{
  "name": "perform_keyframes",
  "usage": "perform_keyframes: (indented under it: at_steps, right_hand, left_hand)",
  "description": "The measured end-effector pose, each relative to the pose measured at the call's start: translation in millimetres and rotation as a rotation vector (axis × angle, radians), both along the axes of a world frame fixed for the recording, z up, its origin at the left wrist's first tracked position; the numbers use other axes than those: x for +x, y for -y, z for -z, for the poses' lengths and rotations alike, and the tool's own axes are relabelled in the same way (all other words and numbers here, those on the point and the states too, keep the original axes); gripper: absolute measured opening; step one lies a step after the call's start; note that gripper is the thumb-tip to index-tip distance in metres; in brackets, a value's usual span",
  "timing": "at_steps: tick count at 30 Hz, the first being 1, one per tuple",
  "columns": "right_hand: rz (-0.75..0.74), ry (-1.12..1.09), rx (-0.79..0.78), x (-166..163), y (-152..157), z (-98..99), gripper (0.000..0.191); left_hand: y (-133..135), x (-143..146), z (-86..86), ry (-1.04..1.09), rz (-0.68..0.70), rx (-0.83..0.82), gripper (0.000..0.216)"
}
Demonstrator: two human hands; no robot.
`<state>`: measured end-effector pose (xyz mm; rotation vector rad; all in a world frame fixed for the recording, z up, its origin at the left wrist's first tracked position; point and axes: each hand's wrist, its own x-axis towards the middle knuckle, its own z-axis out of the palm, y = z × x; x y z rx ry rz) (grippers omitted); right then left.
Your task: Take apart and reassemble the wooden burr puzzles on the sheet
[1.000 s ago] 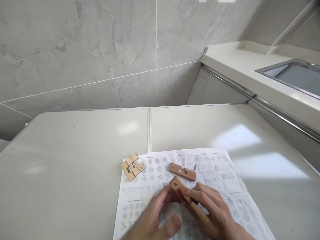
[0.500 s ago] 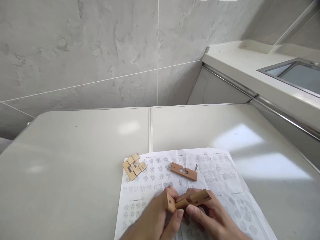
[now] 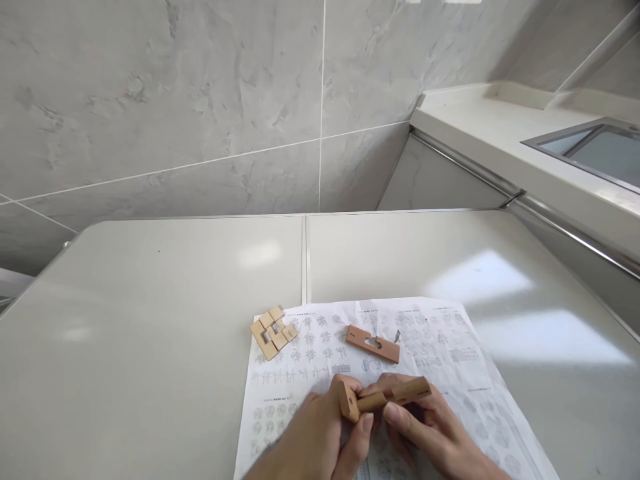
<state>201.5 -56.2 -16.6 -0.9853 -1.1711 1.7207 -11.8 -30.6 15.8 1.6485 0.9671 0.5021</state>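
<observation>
Low in the view, my left hand [image 3: 320, 433] is closed on a pale wooden puzzle piece [image 3: 349, 401] with a dark mark on its end. My right hand [image 3: 433, 427] pinches a longer, notched wooden puzzle piece [image 3: 413, 391], also marked. The two pieces meet between my hands; whether they interlock I cannot tell. Just beyond lies a reddish-brown wooden piece [image 3: 360, 338] with a cut-out in its middle. To its left, a flat group of light wooden blocks [image 3: 269, 343] rests at the sheet's corner. Some of my fingers are hidden under the pieces.
A creased paper sheet [image 3: 280, 400] printed with small diagrams lies beneath my hands. It covers part of a glossy pale table [image 3: 150, 333] with a seam down its middle. A grey tiled wall [image 3: 200, 87] stands behind; a counter [image 3: 465, 117] with a sink [image 3: 600, 150] is at right.
The pieces in my hands have turned slightly, the right-hand one now lying flatter. The whole view has shifted a little, so everything appears slightly further right.
</observation>
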Motion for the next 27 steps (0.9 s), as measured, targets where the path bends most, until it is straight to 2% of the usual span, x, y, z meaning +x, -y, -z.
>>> perform_keyframes:
  at_steps: [3,6,8,11,16,21,24,27]
  right_hand:
    - [0.100,0.061,-0.002,10,-7,0.8,0.037]
    - [0.397,0.174,0.000,28,-19,5.3,0.055]
    - [0.581,0.291,0.059,37,-27,7.5,0.054]
    - [0.593,0.478,0.119,42,-35,7.2,0.044]
    - [0.531,0.536,0.216,36,-41,6.5,0.036]
    - [0.543,0.685,0.271,41,-44,16.3,0.031]
    - [0.461,0.805,0.277,45,-43,19.0,0.030]
    - [0.379,0.820,0.347,44,-42,18.8,0.026]
  left_hand:
    - [0,-3,-1.4,0.004,-0.034,-0.047,0.042]
    - [1,-6,3.6,0.042,-0.066,-0.082,0.043]
    - [2,-5,10.9,0.079,-0.054,-0.055,0.035]
    - [3,-2,23.6,0.124,-0.002,0.111,0.013]
    - [2,-3,29.8,0.030,0.007,0.432,0.006]
    - [0,-4,22.4,-0.191,0.037,0.621,0.016]
    - [0,-3,24.5,-0.209,0.032,0.679,0.018]
    - [-1,-2,28.5,-0.197,0.021,0.710,0.015]
